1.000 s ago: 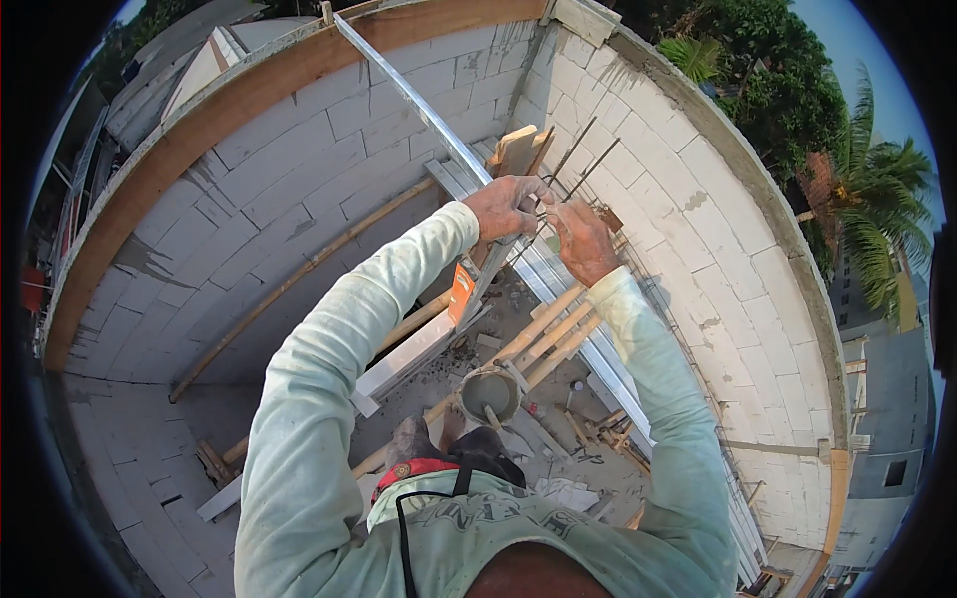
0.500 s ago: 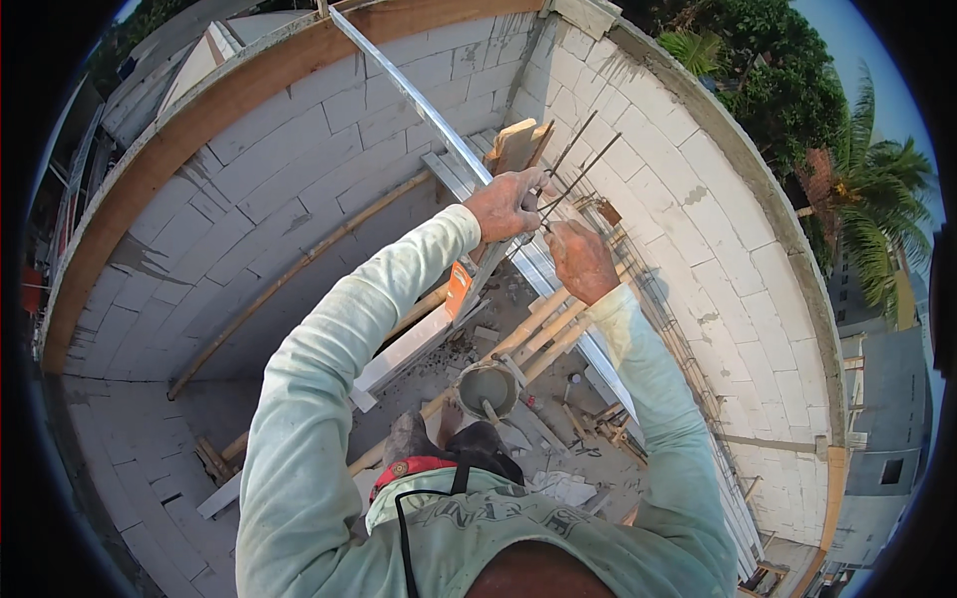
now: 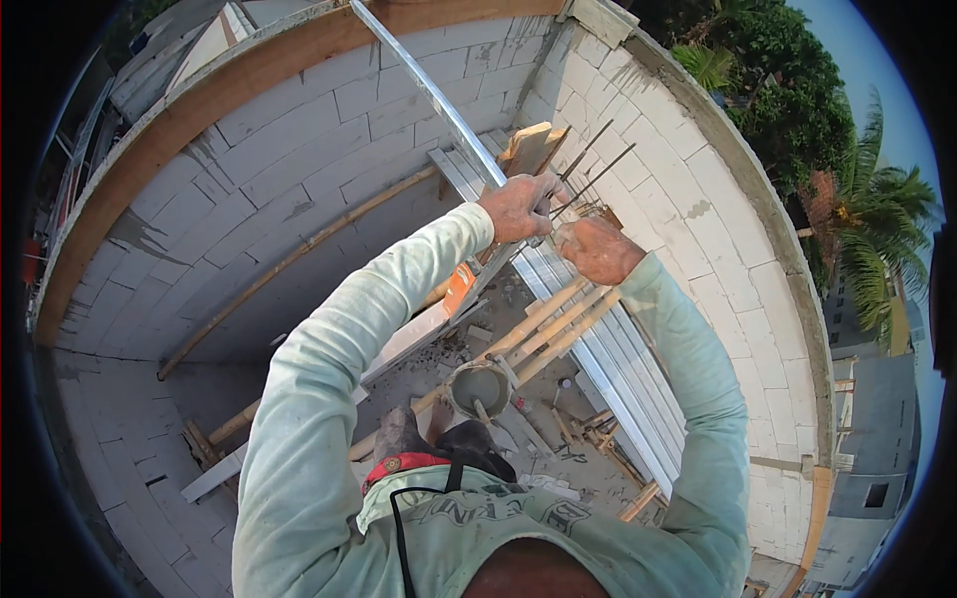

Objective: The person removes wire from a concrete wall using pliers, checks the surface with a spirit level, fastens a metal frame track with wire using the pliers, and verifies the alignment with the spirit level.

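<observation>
My left hand point(image 3: 520, 207) is closed, its fingers curled in near thin steel rebar rods point(image 3: 596, 177). A long silver metal channel point(image 3: 429, 88) runs from the far wall top down to this hand. Just right of it, my right hand point(image 3: 602, 251) is closed too, thumb and fingertips pinched together toward the left hand. Whatever lies in the fingers of either hand is hidden or too small to name. The rods stick up past both hands toward the far right wall. An orange tool or label-like piece point(image 3: 459, 289) shows below my left wrist.
Pale block walls point(image 3: 299, 149) surround me, with a timber board point(image 3: 179, 130) along the left top. Below are a bucket of grey mix point(image 3: 479, 389), bamboo poles point(image 3: 543, 327), stacked metal channels point(image 3: 608, 374) and scattered scraps. Wooden boards point(image 3: 526, 148) stand beyond my hands.
My right hand has turned and lies more level, its elbow swung outward to the right. My left hand stays at the rods. The whole view has shifted slightly.
</observation>
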Demonstrator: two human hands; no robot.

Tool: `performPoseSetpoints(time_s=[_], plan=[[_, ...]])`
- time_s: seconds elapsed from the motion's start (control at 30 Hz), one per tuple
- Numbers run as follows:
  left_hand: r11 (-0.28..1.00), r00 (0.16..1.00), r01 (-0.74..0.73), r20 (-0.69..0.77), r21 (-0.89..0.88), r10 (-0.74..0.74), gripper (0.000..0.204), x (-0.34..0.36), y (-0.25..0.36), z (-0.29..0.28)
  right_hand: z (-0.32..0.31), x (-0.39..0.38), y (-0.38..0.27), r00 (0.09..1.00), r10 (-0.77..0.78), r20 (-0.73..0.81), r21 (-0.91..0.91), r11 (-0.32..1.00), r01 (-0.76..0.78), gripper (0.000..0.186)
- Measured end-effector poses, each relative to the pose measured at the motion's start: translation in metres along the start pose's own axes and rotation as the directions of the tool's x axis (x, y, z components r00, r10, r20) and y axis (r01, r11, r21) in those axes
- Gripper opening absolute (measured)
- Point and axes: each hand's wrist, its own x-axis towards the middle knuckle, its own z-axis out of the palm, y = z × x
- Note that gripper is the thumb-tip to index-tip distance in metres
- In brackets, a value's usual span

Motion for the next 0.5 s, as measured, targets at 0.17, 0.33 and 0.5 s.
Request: performPoseSetpoints(time_s=[0.17,0.33,0.5], plan=[[0.999,1.0,0.012,0.014,0.04,-0.012,0.043,0.002,0.004,-0.001,-0.014,0.003,0.005,0.999,-0.025,0.025,0.087,0.996,0.023,0.031],[0.999,0.999,0.031,0.029,0.044,-0.032,0.043,0.001,0.003,-0.003,-0.016,0.004,0.001,0.994,-0.099,0.043,0.042,0.994,0.097,0.025],[0.997,0.999,0.0,0.037,0.072,-0.003,0.041,0.003,0.002,-0.003,0.0,0.007,0.015,0.931,-0.314,-0.188,-0.207,0.939,0.275,0.015]])
